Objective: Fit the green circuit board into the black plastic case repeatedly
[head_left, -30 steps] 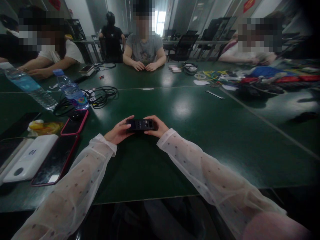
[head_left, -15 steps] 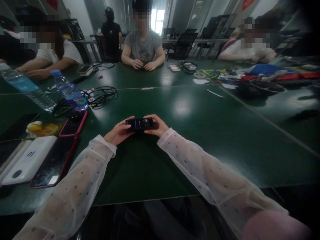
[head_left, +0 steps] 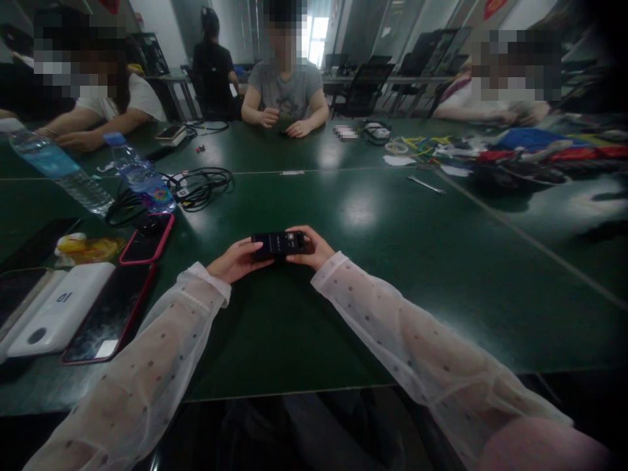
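Note:
A small black rectangular device (head_left: 279, 244) with white markings on its upper face is held between my two hands just above or on the table; I cannot tell which. My left hand (head_left: 234, 260) grips its left end, thumb on top and fingers underneath. Around the right end are the fingers and thumb of my right hand (head_left: 315, 248). Sheer white dotted sleeves cover both forearms.
On the green table (head_left: 392, 281), phones, a white power bank (head_left: 61, 307) and two water bottles (head_left: 142, 173) lie left, beside coiled black cables (head_left: 209, 186). A wrench (head_left: 426, 185) and a cluttered pile (head_left: 530, 150) are farther right. A person (head_left: 284, 98) sits opposite.
The view has shifted slightly, so the scene sits a little to the right. Both hands keep hold of the black device. The person opposite has lifted a dark object somewhat.

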Motion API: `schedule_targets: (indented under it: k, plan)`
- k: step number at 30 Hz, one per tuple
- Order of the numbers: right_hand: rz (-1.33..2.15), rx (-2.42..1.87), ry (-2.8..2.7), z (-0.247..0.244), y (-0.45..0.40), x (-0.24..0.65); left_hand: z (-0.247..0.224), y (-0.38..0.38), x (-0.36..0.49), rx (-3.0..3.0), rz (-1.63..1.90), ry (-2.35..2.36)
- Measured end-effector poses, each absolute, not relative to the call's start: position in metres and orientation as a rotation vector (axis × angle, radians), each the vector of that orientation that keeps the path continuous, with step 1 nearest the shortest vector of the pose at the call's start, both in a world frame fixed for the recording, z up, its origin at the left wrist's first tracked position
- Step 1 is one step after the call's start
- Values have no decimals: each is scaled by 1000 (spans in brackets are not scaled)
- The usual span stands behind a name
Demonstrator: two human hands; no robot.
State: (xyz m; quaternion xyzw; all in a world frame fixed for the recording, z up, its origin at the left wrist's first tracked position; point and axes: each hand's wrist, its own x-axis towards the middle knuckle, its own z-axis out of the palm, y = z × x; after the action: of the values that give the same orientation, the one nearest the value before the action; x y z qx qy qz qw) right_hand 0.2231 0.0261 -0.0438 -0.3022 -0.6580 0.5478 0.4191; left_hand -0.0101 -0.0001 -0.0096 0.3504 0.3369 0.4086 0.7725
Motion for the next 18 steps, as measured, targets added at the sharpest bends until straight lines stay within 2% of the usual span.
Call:
schedule_targets:
  k: [8,14,18]
  plan:
    - [1416,-754,-1612,-40,24,221,-8,-2,-9,758,891,759]
    - [905,-939,-1911,-40,24,228,-11,1,-11,748,863,768]
    - [794,-1007,-2003,-43,25,231,-14,5,-13,734,796,752]
